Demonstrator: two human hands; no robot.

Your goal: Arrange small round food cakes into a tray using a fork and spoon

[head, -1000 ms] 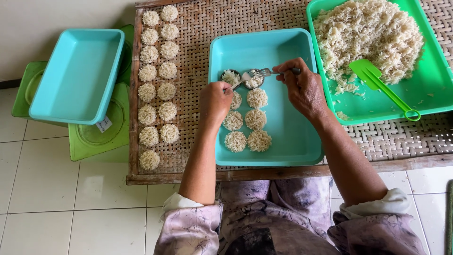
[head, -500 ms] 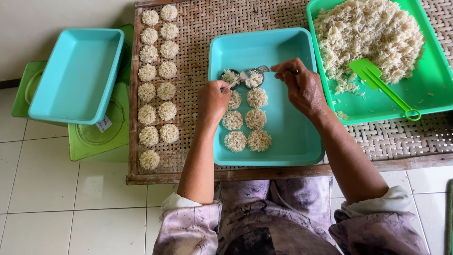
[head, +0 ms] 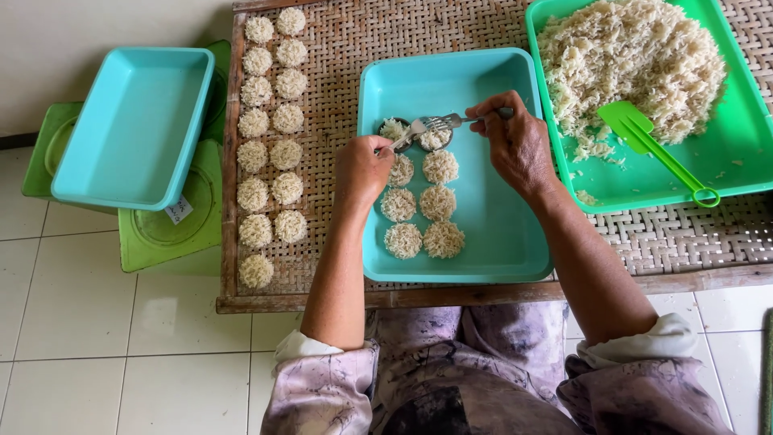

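Right hand (head: pixel 515 145) pinches a metal fork (head: pixel 439 122), tines over the right of two small round moulds (head: pixel 415 135) at the far end of the teal tray (head: pixel 491 242). Left hand (head: pixel 362 169) is closed on the handle end of a second utensil, its tip at the left mould; can't tell what kind it is.

Both moulds hold pressed rice-like shreds. Six finished round cakes (head: pixel 423 201) sit in two columns just below them in the same tray.

Doing it well, my read: keep the moulds flat on the tray floor, press evenly so each puck comes out flat and holds together, steady the rim with the left utensil while the fork packs.

Around:
- green tray (head: pixel 741 161) to the right, heaped with loose shreds (head: pixel 628 64), green spatula (head: pixel 656 149) lying in it
- two columns of finished cakes (head: pixel 270 137) on the woven mat (head: pixel 346 48), left of the teal tray
- empty teal tray (head: pixel 133 121) stacked on green lids (head: pixel 165 229) off the mat, far left

In the way: the six cakes lie close to the moulds, left wrist hovers right over them, easy to crush or nudge one
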